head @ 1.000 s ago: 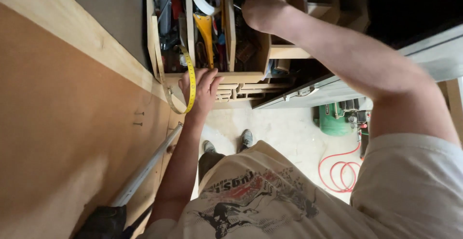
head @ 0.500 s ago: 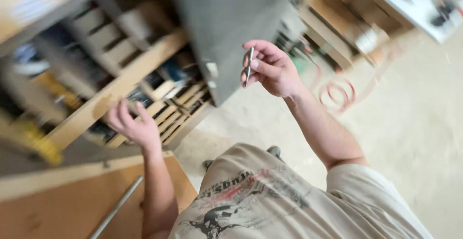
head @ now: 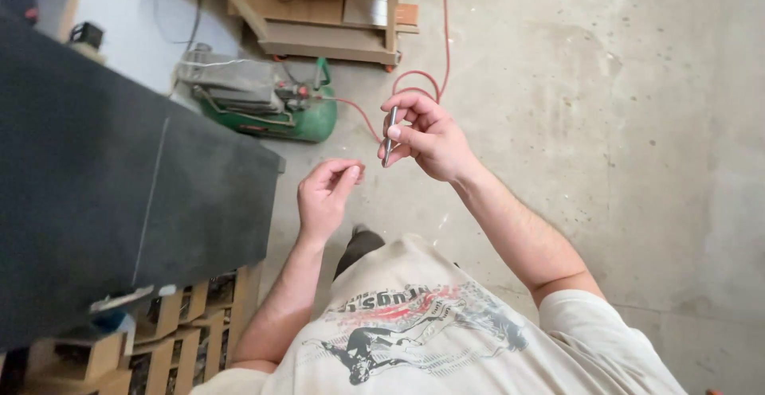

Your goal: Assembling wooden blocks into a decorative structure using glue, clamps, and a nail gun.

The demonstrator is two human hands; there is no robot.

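Concrete floor (head: 606, 124) fills most of what I see below me, grey, stained and speckled. To my left a big dark grey slab (head: 103, 196) runs across the view (a panel or a top, I cannot tell which), and beneath its lower edge sit wooden cubbyholes (head: 171, 323). Farther off, near the top, a wooden pallet-like frame (head: 327, 13) stands on the floor, and beside it lies a green air compressor (head: 271, 100) with a red hose (head: 434, 37) looping away across the concrete. My pale printed T-shirt (head: 430, 331) takes up the bottom of the view.

My right hand (head: 430, 136) is raised in front of my chest, its fingers (head: 406, 134) closed around a slim metal pen-like rod (head: 390, 134), which stands nearly upright between thumb and fingertips, over the floor and just in front of the hose loop. My left hand (head: 325, 196) hovers close beside it, lower and nearer to me, palm up and fingers loosely curled, thumb meeting fingertips, holding nothing that I can make out.
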